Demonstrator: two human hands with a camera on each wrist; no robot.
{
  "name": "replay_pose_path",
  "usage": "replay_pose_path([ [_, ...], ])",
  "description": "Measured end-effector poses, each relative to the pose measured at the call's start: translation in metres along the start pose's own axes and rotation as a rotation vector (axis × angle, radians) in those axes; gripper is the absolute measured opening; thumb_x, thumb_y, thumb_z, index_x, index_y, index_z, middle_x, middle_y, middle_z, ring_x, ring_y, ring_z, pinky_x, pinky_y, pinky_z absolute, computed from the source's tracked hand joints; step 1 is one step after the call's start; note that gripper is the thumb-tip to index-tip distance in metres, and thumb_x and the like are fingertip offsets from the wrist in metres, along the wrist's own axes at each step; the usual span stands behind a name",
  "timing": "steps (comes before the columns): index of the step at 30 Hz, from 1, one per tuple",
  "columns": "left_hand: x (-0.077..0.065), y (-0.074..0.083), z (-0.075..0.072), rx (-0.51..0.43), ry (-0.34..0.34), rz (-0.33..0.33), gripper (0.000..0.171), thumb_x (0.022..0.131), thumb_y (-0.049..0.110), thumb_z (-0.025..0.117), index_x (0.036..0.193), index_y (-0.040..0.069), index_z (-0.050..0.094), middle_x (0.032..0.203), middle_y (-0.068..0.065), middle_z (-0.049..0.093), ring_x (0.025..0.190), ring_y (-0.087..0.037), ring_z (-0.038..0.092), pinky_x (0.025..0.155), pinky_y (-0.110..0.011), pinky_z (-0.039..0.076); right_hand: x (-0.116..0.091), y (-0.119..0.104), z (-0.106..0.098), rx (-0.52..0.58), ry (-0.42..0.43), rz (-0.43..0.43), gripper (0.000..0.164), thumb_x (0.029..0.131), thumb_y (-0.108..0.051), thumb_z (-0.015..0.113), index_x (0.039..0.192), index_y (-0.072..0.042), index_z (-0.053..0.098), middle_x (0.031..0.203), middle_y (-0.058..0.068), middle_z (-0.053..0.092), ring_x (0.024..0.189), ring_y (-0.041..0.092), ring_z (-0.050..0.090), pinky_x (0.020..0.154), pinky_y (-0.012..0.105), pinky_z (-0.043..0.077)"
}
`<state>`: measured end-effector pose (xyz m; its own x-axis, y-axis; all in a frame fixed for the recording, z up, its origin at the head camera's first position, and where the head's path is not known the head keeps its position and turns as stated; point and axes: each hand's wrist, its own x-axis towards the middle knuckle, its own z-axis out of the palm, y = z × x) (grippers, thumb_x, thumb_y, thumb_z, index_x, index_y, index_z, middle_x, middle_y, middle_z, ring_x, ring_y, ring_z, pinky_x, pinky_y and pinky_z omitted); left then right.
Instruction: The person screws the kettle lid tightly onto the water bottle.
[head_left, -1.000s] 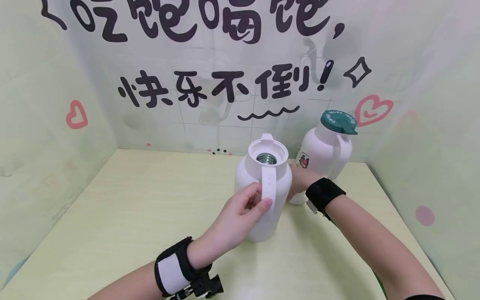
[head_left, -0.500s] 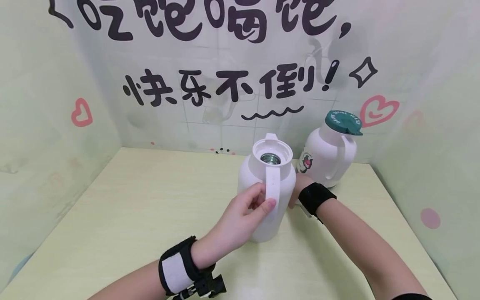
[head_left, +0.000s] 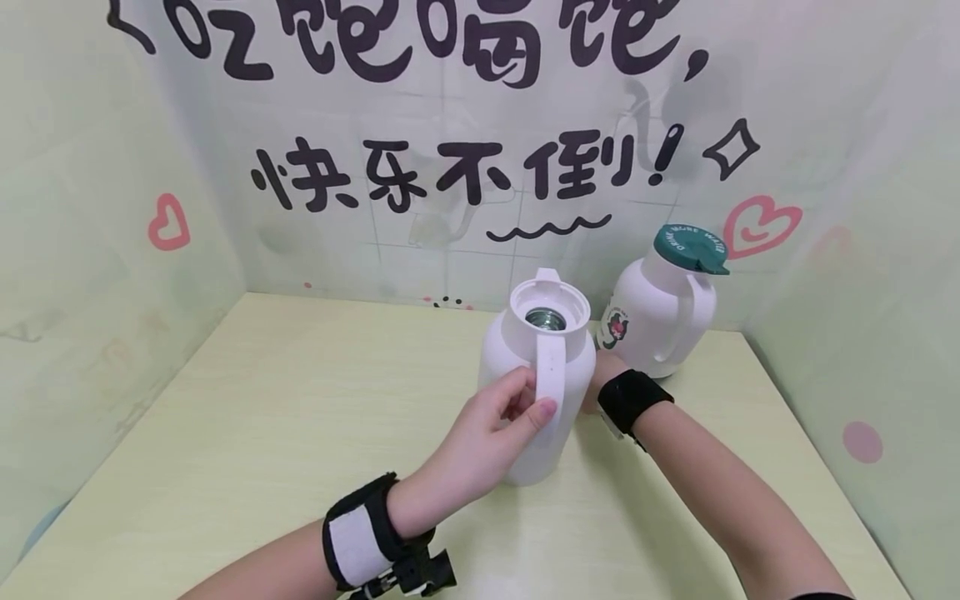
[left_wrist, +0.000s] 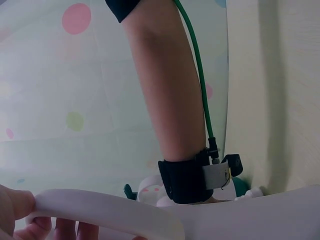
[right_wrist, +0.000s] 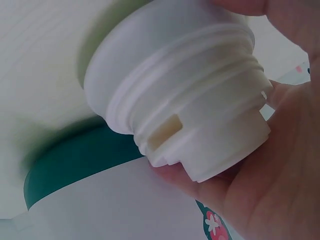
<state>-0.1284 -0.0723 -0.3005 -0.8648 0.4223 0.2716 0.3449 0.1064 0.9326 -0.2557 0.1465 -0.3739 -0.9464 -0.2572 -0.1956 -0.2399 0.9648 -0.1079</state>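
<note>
An uncapped white thermos jug (head_left: 536, 400) stands on the table, its round mouth showing a shiny inner liner. My left hand (head_left: 480, 437) grips its handle (left_wrist: 105, 207), the thumb on the near side and fingers curled round behind. Beyond the jug, my right hand (head_left: 606, 379) is mostly hidden in the head view. From the right wrist, it holds a white threaded stopper (right_wrist: 195, 85) between fingers and thumb. Close behind that stopper lies the white side and green end of the second thermos jug (right_wrist: 120, 195).
The second thermos jug (head_left: 660, 308), with a green lid and a printed picture, stands at the back right. Printed curtains (head_left: 337, 250) enclose the pale table (head_left: 300, 400) behind and on both sides.
The right hand has drawn slightly nearer behind the open jug, hiding the white piece seen beside it earlier. The left hand keeps its grip on the handle. The view has shifted a little.
</note>
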Motion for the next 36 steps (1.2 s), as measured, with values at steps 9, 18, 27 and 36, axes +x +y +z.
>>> replay_pose_path([
  [9, -0.001, 0.0, 0.0, 0.008, 0.005, -0.004, 0.01, 0.097, 0.016, 0.058, 0.1, 0.007, 0.057, 0.078, 0.001, 0.054, 0.078, -0.014, 0.053, 0.075, -0.031, 0.045, 0.011, 0.012, 0.01, -0.007, -0.049, 0.063, 0.027, 0.061, 0.006, 0.073, 0.064, -0.009, 0.051, 0.066, 0.007, 0.054, 0.062, 0.023, 0.052, 0.059, 0.031, 0.047],
  [18, -0.003, 0.002, 0.0, 0.007, 0.014, -0.014, 0.01, 0.097, 0.016, 0.058, 0.102, 0.008, 0.057, 0.079, 0.0, 0.055, 0.079, -0.014, 0.053, 0.076, -0.032, 0.045, 0.017, 0.018, 0.011, 0.019, -0.057, 0.065, 0.028, 0.055, 0.004, 0.078, 0.068, -0.006, 0.055, 0.068, 0.007, 0.054, 0.065, 0.024, 0.052, 0.064, 0.032, 0.048],
  [27, -0.003, 0.001, 0.0, 0.007, 0.012, -0.009, 0.011, 0.097, 0.017, 0.057, 0.102, 0.007, 0.057, 0.079, 0.0, 0.055, 0.079, -0.014, 0.053, 0.077, -0.032, 0.045, 0.007, 0.013, 0.002, 0.0, -0.098, 0.048, 0.031, 0.057, 0.004, 0.081, 0.072, -0.009, 0.056, 0.066, 0.003, 0.054, 0.063, 0.022, 0.052, 0.063, 0.031, 0.046],
  [36, -0.003, 0.001, 0.0, 0.014, 0.009, -0.004, 0.009, 0.097, 0.017, 0.058, 0.1, 0.008, 0.056, 0.078, 0.0, 0.053, 0.078, -0.014, 0.052, 0.075, -0.031, 0.044, 0.016, 0.028, 0.003, 0.017, -0.096, -0.069, 0.036, 0.056, -0.006, 0.084, 0.082, -0.011, 0.059, 0.075, 0.0, 0.057, 0.069, 0.02, 0.053, 0.07, 0.034, 0.047],
])
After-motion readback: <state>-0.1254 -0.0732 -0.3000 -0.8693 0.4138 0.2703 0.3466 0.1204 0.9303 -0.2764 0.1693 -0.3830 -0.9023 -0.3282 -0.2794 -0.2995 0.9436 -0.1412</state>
